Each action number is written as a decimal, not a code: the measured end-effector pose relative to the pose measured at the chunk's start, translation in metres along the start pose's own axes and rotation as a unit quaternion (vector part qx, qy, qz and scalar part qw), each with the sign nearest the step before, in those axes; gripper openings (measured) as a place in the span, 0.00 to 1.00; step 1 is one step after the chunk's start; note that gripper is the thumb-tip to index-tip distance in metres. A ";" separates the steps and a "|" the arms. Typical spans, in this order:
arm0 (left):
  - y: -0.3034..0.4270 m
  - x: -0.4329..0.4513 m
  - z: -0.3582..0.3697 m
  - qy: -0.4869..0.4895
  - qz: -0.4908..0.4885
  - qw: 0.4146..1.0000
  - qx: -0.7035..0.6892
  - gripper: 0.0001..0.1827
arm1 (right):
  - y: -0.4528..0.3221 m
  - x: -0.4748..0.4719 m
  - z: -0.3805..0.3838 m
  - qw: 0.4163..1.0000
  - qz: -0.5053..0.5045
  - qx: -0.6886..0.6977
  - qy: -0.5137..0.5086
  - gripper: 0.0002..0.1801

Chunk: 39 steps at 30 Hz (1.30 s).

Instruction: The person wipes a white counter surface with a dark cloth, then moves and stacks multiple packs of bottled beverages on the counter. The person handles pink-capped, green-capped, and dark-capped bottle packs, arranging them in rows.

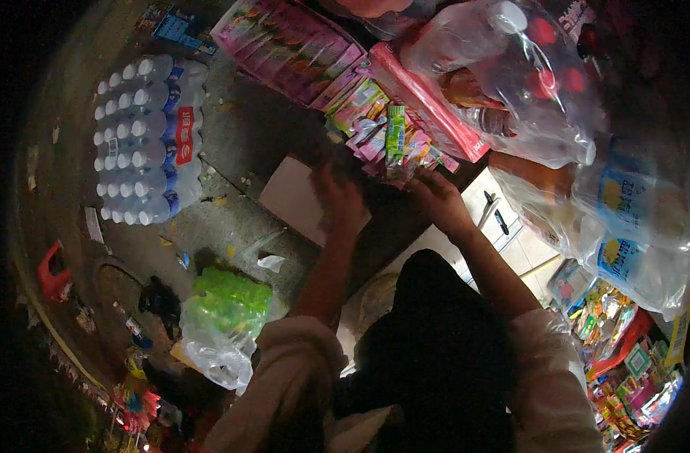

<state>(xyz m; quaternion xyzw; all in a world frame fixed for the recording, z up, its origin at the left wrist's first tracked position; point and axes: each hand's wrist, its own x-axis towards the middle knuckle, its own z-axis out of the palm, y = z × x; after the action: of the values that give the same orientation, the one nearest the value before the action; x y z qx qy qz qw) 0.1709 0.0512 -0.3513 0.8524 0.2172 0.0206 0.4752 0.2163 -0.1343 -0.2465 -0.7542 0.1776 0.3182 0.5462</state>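
Observation:
A loose pile of small colourful packets lies in front of me, with a green stick-shaped pack upright on top. At the pile's near right edge is my right hand, its fingertips touching the packets; whether it grips one I cannot tell. My left hand, blurred, is over a plain pale cardboard piece, left of the pile, with its fingers apart and nothing visible in it. Behind the pile stand an open pink box of packets and a long red-pink box.
Shrink-wrapped water bottles stand on the ground at left, a bagged green pack below them. Large wrapped drink bottles crowd the right. Pens lie on a white surface beside my right forearm. Assorted snack packets fill the lower right.

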 end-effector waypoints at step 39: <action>0.027 0.169 -0.071 0.084 0.151 0.888 0.427 0.11 | 0.020 -0.073 -0.028 1.000 0.022 -0.018 0.001 0.16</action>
<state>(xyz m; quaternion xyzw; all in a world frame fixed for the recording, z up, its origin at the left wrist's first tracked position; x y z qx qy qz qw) 0.3161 0.1617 -0.3194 0.9905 0.1132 0.0691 0.0369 0.1579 -0.1734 -0.2058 -0.7603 0.1888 0.3329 0.5248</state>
